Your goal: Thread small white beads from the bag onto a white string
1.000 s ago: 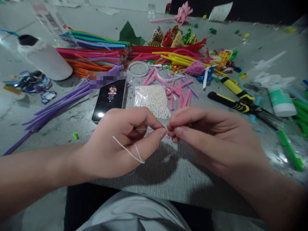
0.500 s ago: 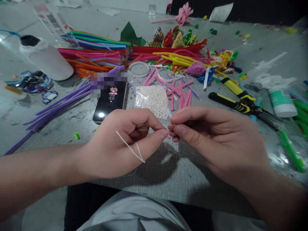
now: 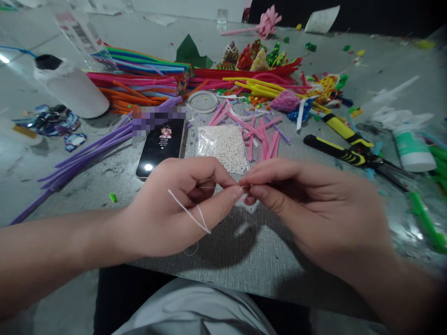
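Observation:
My left hand (image 3: 181, 204) is closed in a pinch, thumb against forefinger, with a thin white thread (image 3: 190, 211) trailing over its thumb and a loose loop hanging below. Fingertip to fingertip with it, my right hand (image 3: 314, 209) pinches too. A short piece of the thread shows between the two pinches; anything smaller at the fingertips is too fine to make out. Just beyond the fingers lies a clear bag of small white beads (image 3: 223, 146). Left of the bag, a phone (image 3: 161, 149) lies with its screen lit.
Purple pipe cleaners (image 3: 94, 149) and a white bottle (image 3: 71, 88) lie at the left. Pink strips (image 3: 265, 139) are scattered behind the bag. Yellow-and-black pliers (image 3: 356, 153) and a green-labelled white bottle (image 3: 414, 146) lie right. Bundled coloured pipe cleaners (image 3: 146, 70) are at the back.
My right hand's fingertips have moved slightly left, up against the left hand's fingertips. The left hand stays nearly where it was. The whole view has shifted a little.

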